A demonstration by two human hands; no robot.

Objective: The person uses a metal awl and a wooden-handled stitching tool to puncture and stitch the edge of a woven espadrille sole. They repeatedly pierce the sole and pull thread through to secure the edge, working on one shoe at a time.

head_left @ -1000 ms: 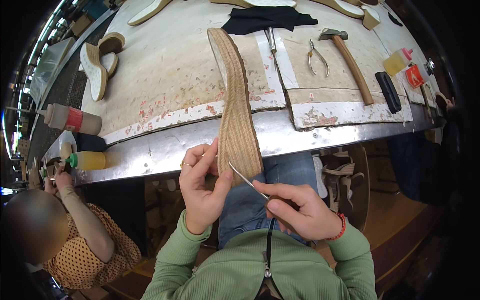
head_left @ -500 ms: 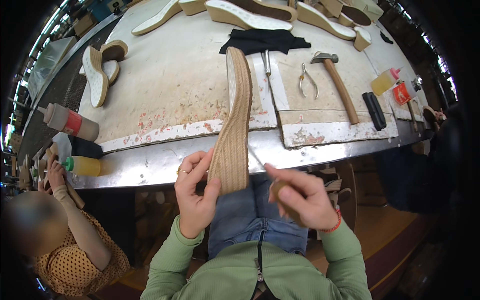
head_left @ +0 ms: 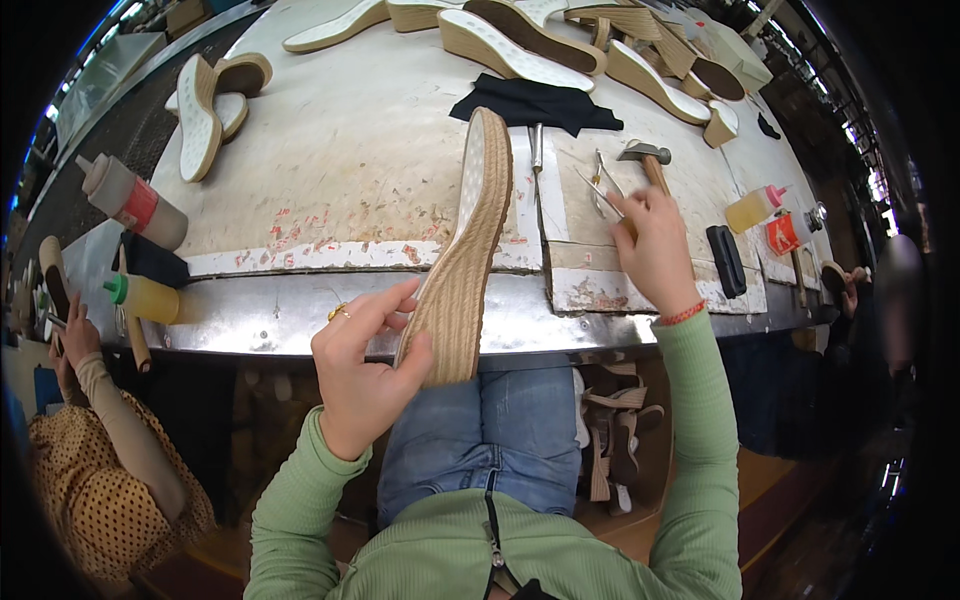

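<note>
My left hand (head_left: 365, 350) grips a wedge sole (head_left: 458, 290) near its thick heel end, thumb on one side and fingers on the other. The sole stands toe up, with its woven rope-look side facing me and a white dotted top at the left. My right hand (head_left: 655, 245) is closed over the right part of the bench, its fingers around an awl (head_left: 589, 182) with the thin shaft pointing up and left. The awl's handle is hidden in the hand. Right beside the fingers lie pliers (head_left: 599, 165) and a hammer (head_left: 645, 153), both partly covered.
Several wedge soles (head_left: 515, 50) lie along the far side, near a black cloth (head_left: 535, 103). A screwdriver-like tool (head_left: 537, 150), a black case (head_left: 726, 262) and bottles (head_left: 755, 208) are on the bench. Glue bottles (head_left: 140, 298) stand left, near another person's hand (head_left: 80, 335).
My right hand has moved from beside the sole's heel, forward and right to the pliers and hammer, carrying the awl. My left hand still holds the sole, shifted slightly left.
</note>
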